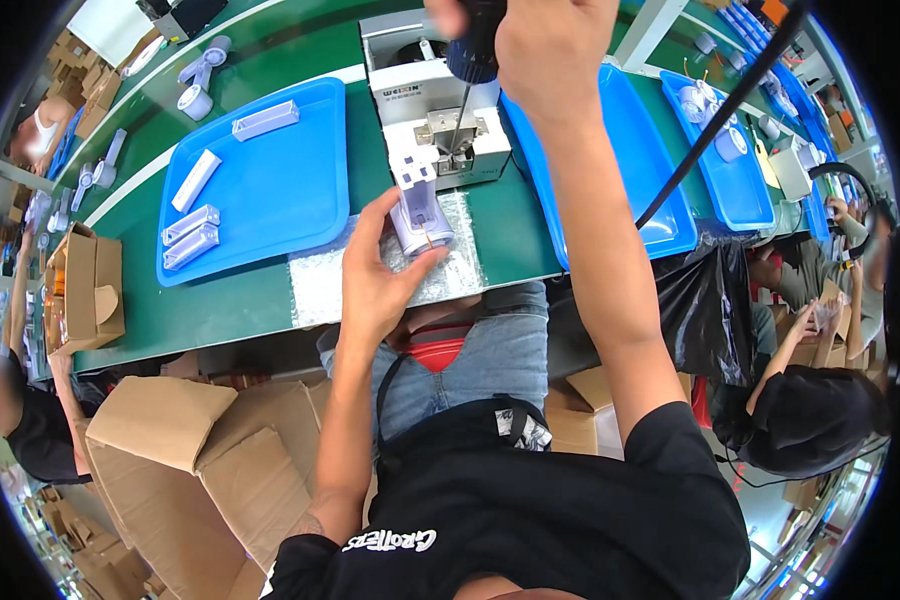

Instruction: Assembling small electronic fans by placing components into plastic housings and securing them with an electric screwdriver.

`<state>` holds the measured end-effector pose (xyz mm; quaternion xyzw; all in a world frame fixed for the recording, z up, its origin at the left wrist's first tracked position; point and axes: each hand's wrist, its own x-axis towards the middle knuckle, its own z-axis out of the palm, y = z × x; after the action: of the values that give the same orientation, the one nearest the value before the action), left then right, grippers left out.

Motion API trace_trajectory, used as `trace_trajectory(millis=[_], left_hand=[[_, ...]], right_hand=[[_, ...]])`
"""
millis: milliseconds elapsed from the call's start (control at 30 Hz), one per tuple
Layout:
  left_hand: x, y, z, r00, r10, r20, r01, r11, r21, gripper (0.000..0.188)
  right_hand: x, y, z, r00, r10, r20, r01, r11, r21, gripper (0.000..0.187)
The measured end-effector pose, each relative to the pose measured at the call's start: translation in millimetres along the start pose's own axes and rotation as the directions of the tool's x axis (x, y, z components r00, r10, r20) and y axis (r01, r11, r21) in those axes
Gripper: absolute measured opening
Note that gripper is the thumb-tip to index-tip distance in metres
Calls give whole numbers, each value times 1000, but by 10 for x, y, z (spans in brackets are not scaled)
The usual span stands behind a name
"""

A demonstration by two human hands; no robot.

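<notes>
My left hand (378, 280) steadies a pale lavender plastic housing (420, 212) at the table's front edge, thumb and fingers on either side of its round base. A thin wire or pin sticks out of that base. High at the top of the view, my right hand (555, 60) is wrapped round a black electric screwdriver (477, 45). Its long bit points down at the metal outlet of a white screw feeder (402, 105), just behind the housing. Whether a screw sits on the bit tip is too small to tell.
Left of the feeder, a blue tray (270, 200) holds several pale plastic parts. Another blue tray (660, 190) lies partly behind my right arm. A black cable (710, 130) crosses at the right. Cardboard boxes (185, 480) stand below the table. Other people sit at both sides.
</notes>
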<state>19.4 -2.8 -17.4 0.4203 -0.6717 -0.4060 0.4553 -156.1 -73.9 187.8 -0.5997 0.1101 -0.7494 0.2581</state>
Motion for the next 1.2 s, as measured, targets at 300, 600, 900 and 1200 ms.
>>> trace_trajectory(millis=[300,600,900,1200], left_hand=[[0,61,-1,999,28,-21,-27,998,50,74],[-3,115,-19,994,89,-56,-81,989,121,71],[14,128,17,993,111,-34,-107,987,116,71],[31,126,-2,992,119,-36,-114,986,122,71]], right_hand=[[-113,-35,-7,998,46,32,-46,999,0,37],[-316,-417,145,985,170,19,-157,943,-293,66],[-325,-510,235,968,252,-10,-237,895,-378,78],[-484,-327,333,963,265,-43,-268,940,-210,75]])
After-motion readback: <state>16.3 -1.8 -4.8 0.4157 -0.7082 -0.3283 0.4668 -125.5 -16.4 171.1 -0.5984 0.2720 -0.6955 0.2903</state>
